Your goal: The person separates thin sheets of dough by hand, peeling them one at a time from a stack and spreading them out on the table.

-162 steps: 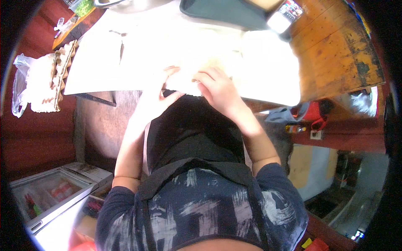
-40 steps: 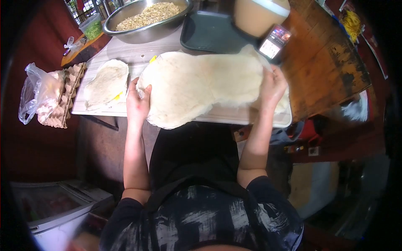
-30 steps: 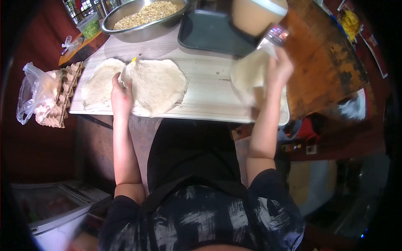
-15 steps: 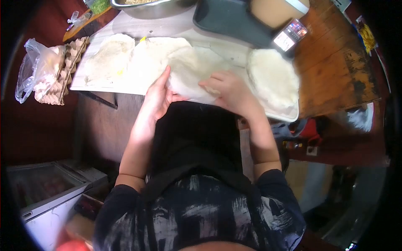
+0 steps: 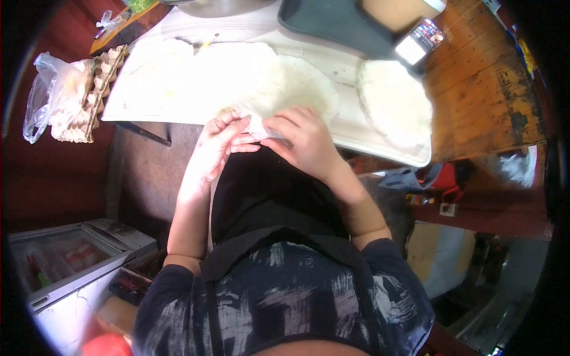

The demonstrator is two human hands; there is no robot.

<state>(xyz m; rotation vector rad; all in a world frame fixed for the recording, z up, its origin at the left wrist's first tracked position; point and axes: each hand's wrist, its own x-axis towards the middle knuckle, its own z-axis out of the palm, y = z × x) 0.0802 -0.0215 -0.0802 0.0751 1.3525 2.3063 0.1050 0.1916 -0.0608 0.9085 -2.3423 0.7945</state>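
Observation:
My left hand (image 5: 221,142) is closed at the front edge of the white tray, thumb and fingers pinching a thin, whitish, slightly see-through sheet (image 5: 257,126). My right hand (image 5: 304,139) grips the same sheet from the other side, its fingers curled over it. The bit between the hands looks gathered; how far it extends is hidden. Just beyond the hands lie pale, flat round sheets (image 5: 237,71), overlapping and washed out by glare. Another round white pile (image 5: 396,104) rests at the tray's right end.
The tray (image 5: 380,152) spans the table's front edge. Behind it are a dark tray (image 5: 332,26), a phone (image 5: 420,41), a tan container (image 5: 395,15) and a metal bowl (image 5: 222,5). Egg cartons (image 5: 107,77) with a plastic bag (image 5: 56,89) stand left; a glass-topped freezer (image 5: 71,261) is lower left.
Both hands have come closer together at the tray's front edge. The sheet that was spread between them is now bunched in their fingers, and a round sheet shows flat behind. The view shifted slightly.

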